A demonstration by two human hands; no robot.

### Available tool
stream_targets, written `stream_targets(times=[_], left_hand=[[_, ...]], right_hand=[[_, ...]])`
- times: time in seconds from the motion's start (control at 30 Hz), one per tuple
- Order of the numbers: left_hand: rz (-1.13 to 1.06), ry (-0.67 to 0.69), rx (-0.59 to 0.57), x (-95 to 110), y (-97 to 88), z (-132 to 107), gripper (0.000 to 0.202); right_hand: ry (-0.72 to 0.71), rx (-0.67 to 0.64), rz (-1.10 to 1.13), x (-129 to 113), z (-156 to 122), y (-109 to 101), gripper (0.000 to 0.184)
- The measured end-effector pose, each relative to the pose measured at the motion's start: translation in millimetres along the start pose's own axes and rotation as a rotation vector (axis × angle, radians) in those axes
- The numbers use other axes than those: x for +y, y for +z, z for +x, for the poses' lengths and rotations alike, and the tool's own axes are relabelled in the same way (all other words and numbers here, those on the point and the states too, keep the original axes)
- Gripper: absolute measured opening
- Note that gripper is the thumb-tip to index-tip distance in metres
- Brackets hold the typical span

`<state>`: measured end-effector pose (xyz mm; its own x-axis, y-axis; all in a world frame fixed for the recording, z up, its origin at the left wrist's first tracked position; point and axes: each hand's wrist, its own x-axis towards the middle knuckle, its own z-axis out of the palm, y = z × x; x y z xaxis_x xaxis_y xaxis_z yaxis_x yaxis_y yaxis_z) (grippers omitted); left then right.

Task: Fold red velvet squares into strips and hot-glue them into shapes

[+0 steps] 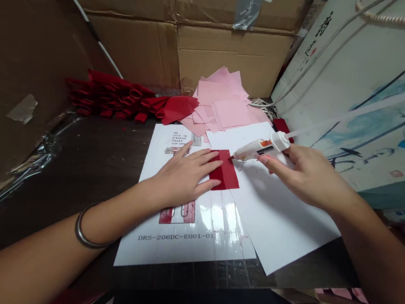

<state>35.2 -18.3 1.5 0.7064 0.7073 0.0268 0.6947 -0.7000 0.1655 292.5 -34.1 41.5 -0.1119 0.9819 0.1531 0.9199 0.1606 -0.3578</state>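
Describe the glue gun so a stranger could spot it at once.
On the dark table, find the white sheet on the right. Over it, the right hand holds the glue gun, aimed at a red piece partly under the left hand. Unlike the flat pink sheets behind, it is a bulky white tool.

Two hands (189, 174) (309, 174), one glue gun (260, 149), one bangle (78, 228), two white sheets (282, 217) and one red piece (230, 176) between the hands show; the pink sheets (229, 114) overlap beyond counting.

Looks like a small craft workshop: glue gun (254, 150), pink sheets (230, 112), heaped red pieces (113, 96), cardboard (229, 61)
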Motion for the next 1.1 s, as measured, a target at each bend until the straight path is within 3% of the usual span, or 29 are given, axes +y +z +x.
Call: stream_targets(times=[0.63,1.0,1.1], left_hand=[[0.015,0.008,0.018,-0.1,0.7,-0.3,0.051],[0.011,0.003,0.018,0.2,-0.4,-0.4,0.051],[0.007,0.002,0.024,0.6,-0.7,-0.8,0.051]], right_hand=[[-0.091,-0.179,0.072,11.3,-1.3,-19.0,0.044],[-0.138,-0.393,0.172,21.8,-3.9,-38.4,0.033],[-0.13,-0.393,0.174,21.6,-3.1,-37.6,0.034]])
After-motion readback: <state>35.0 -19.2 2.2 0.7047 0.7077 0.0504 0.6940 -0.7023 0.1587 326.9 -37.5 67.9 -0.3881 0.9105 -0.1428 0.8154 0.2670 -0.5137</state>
